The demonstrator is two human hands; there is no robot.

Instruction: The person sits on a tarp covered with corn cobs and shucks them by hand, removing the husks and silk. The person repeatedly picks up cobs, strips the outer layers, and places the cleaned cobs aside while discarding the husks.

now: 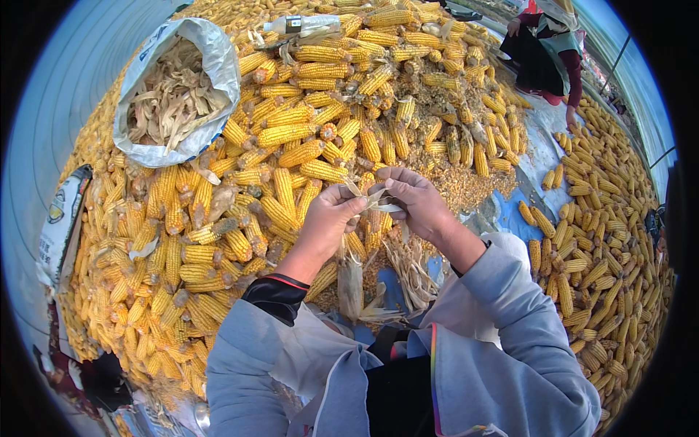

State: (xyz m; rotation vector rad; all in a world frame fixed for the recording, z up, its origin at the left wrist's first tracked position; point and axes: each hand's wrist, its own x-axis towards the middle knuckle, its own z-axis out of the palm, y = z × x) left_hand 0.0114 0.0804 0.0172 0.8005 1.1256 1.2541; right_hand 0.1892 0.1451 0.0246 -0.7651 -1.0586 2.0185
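Dry corn husk strips [372, 200] are crossed between both hands, above a heap of yellow corn cobs [286, 133]. My left hand [337, 210] pinches the strips between thumb and fingers. From the other side my right hand [407, 198] grips them, its thumb and index finger at the top. Under the hands, a pale husk piece [350, 287] hangs or lies near my lap; which one cannot be told. Right of it is a bundle of dry husks [413, 273]. Whether the strips join either of these is unclear.
A white woven sack [221, 60] of husks stands on the heap at upper left. A plastic bottle [317, 23] lies at the top. Loose kernels [480, 188] cover part of the blue sheet [513, 216]. More cobs [600, 235] lie right. A co-worker [551, 54] bends at upper right.
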